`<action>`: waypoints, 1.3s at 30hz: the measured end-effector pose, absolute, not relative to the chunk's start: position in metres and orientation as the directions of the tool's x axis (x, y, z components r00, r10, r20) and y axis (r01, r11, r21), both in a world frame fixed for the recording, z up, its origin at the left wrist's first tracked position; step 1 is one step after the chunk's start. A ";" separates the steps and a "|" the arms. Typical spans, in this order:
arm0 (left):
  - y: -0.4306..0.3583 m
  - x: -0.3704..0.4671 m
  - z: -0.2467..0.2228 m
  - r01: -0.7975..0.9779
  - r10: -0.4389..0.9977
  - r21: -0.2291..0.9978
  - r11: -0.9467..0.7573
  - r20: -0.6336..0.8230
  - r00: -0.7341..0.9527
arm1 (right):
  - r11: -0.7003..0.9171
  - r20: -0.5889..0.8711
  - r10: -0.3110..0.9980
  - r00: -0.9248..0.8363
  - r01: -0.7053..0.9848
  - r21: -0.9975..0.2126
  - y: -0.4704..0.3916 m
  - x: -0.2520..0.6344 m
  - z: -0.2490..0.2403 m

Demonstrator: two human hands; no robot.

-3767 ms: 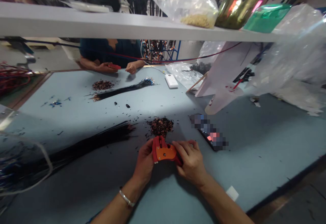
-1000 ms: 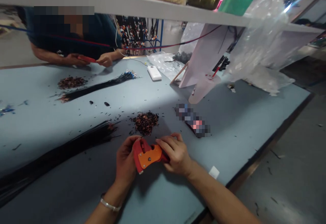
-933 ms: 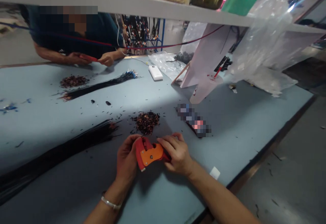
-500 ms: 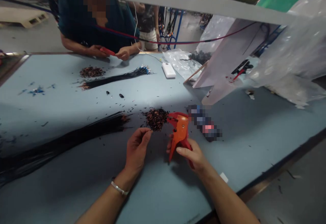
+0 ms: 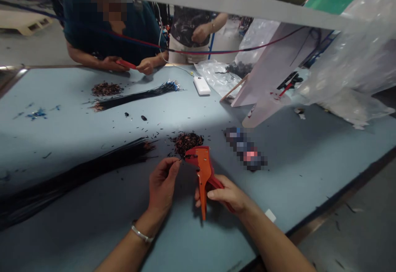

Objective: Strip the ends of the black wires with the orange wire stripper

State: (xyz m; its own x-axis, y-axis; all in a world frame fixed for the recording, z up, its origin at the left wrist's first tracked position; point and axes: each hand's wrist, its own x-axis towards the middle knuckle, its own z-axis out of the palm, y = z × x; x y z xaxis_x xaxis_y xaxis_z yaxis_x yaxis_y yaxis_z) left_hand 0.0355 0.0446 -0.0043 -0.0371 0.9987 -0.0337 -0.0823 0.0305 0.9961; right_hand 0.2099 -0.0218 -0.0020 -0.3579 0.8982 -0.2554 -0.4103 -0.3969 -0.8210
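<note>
Above the pale blue tabletop (image 5: 297,156), the right hand (image 5: 232,194) is wrapped around the grips of a red-and-orange plier-like hand tool (image 5: 204,165), its thumb pressed on the red grip and its fingers partly hidden behind. The tool's handles stand spread apart, and its head points left, toward the left hand (image 5: 162,183). That hand is closed in a pinch, thumb against forefinger, with the tip of a thin strand (image 5: 180,160) showing at the fingertips, just beside the tool's head; the rest of the strand cannot be made out.

Directly beyond the tool's head is a heaped pile of short black and copper-coloured clippings (image 5: 188,141). A long, thick bundle of black wires (image 5: 77,174) lies to the left of the left hand. Right of the pile rests a dark, flat rectangular object (image 5: 246,149), blurred by pixelation. Farther back are a thinner black wire bundle with blue ends (image 5: 133,97) and a small white rectangular device (image 5: 201,85). Across the table, a person in a dark teal top (image 5: 108,33) holds a red tool (image 5: 126,64).
</note>
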 end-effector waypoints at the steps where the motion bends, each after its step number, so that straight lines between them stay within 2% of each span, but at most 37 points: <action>1: 0.044 0.036 -0.005 -0.080 0.998 0.996 0.034 -0.037 -0.040 | -0.391 -0.252 0.899 -0.358 -0.397 -0.831 -0.022 0.210 -0.002; 7: 0.044 0.035 -0.008 -0.027 0.999 0.999 0.043 -0.043 -0.009 | -0.347 -0.232 0.916 -0.327 -0.354 -0.869 -0.021 0.212 -0.003; 10: 0.045 0.035 -0.010 -0.019 0.999 0.999 0.036 -0.035 0.002 | -0.287 -0.207 0.937 -0.282 -0.280 -0.916 -0.021 0.214 -0.002; 12: 0.045 0.035 -0.011 -0.017 1.000 0.999 0.030 -0.030 0.007 | -0.202 -0.167 0.961 -0.221 -0.148 -0.968 -0.022 0.216 0.001; 14: 0.046 0.035 -0.013 -0.015 1.000 0.999 0.030 -0.030 0.004 | -0.071 -0.081 0.987 -0.136 0.078 -0.994 -0.023 0.218 0.007; 16: 0.046 0.035 -0.013 -0.018 1.000 0.999 0.028 -0.028 -0.001 | 0.041 0.018 0.996 -0.082 0.297 -0.954 -0.024 0.219 0.012; 18: 0.046 0.035 -0.013 -0.017 1.000 1.000 0.024 -0.024 -0.001 | 0.085 0.061 0.996 -0.072 0.400 -0.913 -0.025 0.220 0.015; 20: 0.046 0.035 -0.012 -0.011 1.000 1.000 0.025 -0.025 0.000 | 0.058 0.024 0.995 -0.099 0.347 -0.936 -0.026 0.219 0.015; 23: 0.046 0.035 -0.012 -0.019 0.999 0.999 0.029 -0.030 -0.016 | -0.133 -0.131 0.970 -0.206 0.008 -0.991 -0.025 0.216 0.010; 25: 0.047 0.035 -0.011 -0.033 0.999 0.999 0.020 -0.021 -0.027 | -0.253 -0.197 0.943 -0.269 -0.190 -0.949 -0.023 0.213 0.005; 27: 0.046 0.035 -0.011 -0.029 1.000 1.000 0.005 -0.006 -0.029 | -0.282 -0.217 0.941 -0.259 -0.247 -0.927 -0.023 0.212 0.001; 30: 0.045 0.034 -0.011 0.010 1.000 1.000 -0.012 0.012 -0.022 | -0.257 -0.218 0.955 -0.203 -0.189 -0.948 -0.023 0.212 -0.001; 35: 0.044 0.034 -0.013 0.045 1.000 0.999 -0.009 0.008 0.023 | -0.223 -0.201 0.954 -0.221 -0.083 -0.971 -0.024 0.213 0.007; 39: 0.045 0.035 -0.014 0.078 0.999 0.997 0.017 -0.020 0.040 | 0.019 -0.009 0.994 -0.110 0.254 -0.967 -0.021 0.207 0.016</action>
State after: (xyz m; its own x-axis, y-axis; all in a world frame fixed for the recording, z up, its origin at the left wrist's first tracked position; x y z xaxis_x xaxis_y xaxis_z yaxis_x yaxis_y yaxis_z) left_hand 0.0348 0.0449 -0.0139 0.0400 0.9990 -0.0198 0.0775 0.0166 0.9969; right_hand 0.2072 -0.0214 0.0162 -0.1095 0.9939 -0.0089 0.2535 0.0193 -0.9671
